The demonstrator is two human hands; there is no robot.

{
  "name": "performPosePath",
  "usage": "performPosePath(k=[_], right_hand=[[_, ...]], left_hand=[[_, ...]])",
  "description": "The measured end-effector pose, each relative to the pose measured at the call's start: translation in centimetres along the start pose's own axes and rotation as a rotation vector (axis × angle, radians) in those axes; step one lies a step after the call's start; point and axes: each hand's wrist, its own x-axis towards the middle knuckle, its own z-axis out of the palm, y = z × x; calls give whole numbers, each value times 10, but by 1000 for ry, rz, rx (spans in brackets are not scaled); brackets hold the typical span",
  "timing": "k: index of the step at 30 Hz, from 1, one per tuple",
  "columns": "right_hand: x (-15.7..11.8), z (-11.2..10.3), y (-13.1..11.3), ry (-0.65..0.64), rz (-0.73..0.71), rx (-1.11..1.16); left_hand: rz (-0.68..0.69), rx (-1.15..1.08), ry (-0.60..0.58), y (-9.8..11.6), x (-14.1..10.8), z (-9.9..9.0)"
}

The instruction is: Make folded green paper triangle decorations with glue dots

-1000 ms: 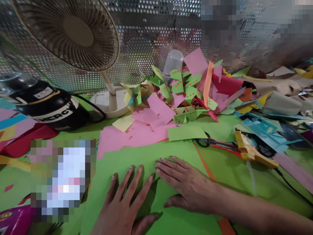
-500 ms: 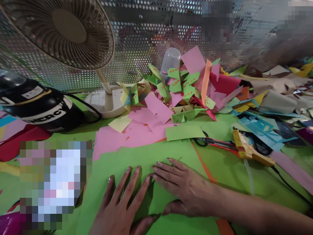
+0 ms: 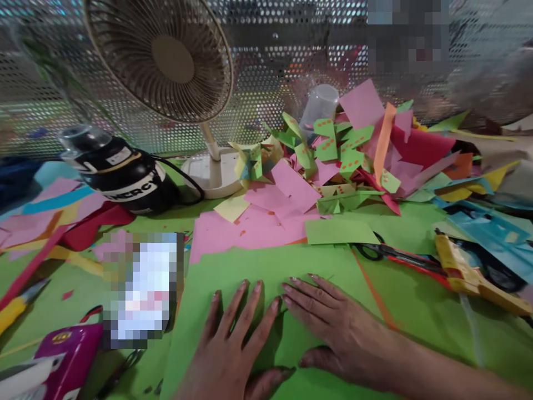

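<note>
My left hand (image 3: 239,344) lies on a large green paper sheet (image 3: 250,265), fingers spread and pointing away from me. Beside it, my right hand (image 3: 328,322) rests on the same sheet, its fingers stretched out toward the left. The fingertips of the right hand come close to the left index finger. Orange paper (image 3: 377,291) shows along the sheet's right edge, and pink paper (image 3: 220,230) lies beyond its far edge. A small light green paper rectangle (image 3: 339,231) overlaps the sheet's far right part.
A fan (image 3: 172,58) and a black bottle (image 3: 129,175) stand at the back left. Cut paper scraps (image 3: 345,147) are heaped around a plastic cup (image 3: 320,105). At right are scissors (image 3: 400,253) and a yellow glue gun (image 3: 462,264). A blurred-out lit phone (image 3: 150,286) lies left, near a purple object (image 3: 73,353).
The view has swung left, so everything appears shifted to the right, and more of the table's left side shows. Both hands stay flat on the green paper in much the same pose.
</note>
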Motion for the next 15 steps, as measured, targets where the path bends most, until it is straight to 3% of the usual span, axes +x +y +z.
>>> performPosePath(k=[15], right_hand=[[2, -1, -2, -39, 31, 12]], left_hand=[[6, -13, -36, -2, -2, 1]])
